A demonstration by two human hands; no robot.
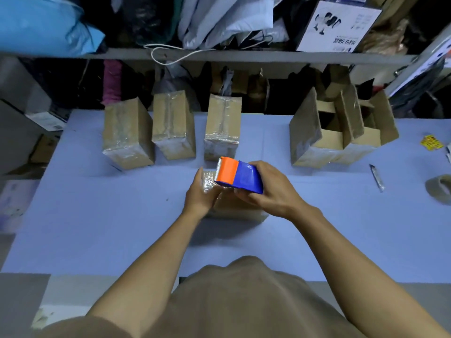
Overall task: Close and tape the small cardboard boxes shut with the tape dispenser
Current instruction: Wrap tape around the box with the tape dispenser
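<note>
A: Nearest to the person, what sits under the hands?

B: A small cardboard box [234, 208] lies on the blue tabletop [122, 215], mostly hidden. The left hand [202, 193] presses on its left end, fingers flat over shiny clear tape. The right hand [271, 189] is wrapped around the tape dispenser [238, 175], blue body in the palm, orange head pointing away and to the left.

A: So which way does the next stroke run?

B: I judge the box's long axis runs left to right, and the dispenser's serrated edge hangs just above the left end, beside the left fingers. The cut or pull turns on that corner; the left hand is the nearer one to steady it.

A: And farther off?

B: Three taped boxes [170, 128] stand in a row, glossy with film. Well to the right, two open boxes [341, 132] wait, flaps up. A pen-like tool, perhaps a cutter, [377, 178] and a spare tape roll [439, 189] lie at the right edge.
</note>
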